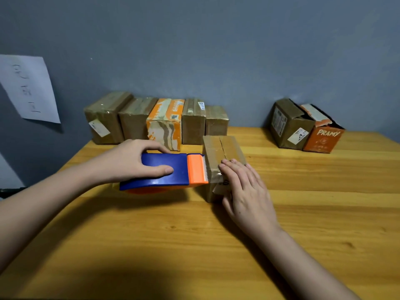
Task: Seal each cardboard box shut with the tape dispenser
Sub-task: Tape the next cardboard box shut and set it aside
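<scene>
Only the head view to go on. Centre of frame, the left hand is wrapped round the blue-and-orange tape dispenser, whose toothed end is butted against the near-left edge of the small cardboard box. The right hand lies flat with straight fingers, pressing the tape end onto the box's near corner.

What could go wrong, I reckon: the box looks light, so pulling the dispenser could drag it or tip it if the right hand eases off. The tape could also land beside the flap seam rather than over it, or wrinkle.

The wooden surface fills the lower frame. A row of five boxes sits upper centre against the blue-grey wall, two open boxes are at upper right, and a paper sheet hangs upper left.
</scene>
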